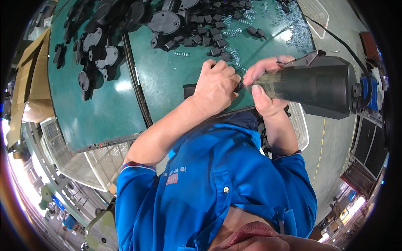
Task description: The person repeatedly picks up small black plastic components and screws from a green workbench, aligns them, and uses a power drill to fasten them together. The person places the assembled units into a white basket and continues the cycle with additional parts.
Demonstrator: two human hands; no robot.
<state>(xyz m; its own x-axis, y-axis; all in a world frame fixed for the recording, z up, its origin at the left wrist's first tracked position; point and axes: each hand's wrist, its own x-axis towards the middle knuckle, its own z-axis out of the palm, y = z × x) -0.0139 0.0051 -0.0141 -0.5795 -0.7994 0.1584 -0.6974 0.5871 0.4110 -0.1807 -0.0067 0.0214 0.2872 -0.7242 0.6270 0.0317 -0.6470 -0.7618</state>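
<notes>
Near front edge of green tabletop (157, 71), clenching left hand (214, 88) around black elongated part (189, 90), curling right hand (271, 105) around taped nose of corded black power driver (320, 83); apparently working mid-piece, leaving coil springs (299, 35) toward right edge and small black blocks (207, 41) loose, unassembled.

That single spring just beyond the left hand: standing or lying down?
Lying down: the single spring shows its coils side-on, stretched along the green tabletop.
</notes>
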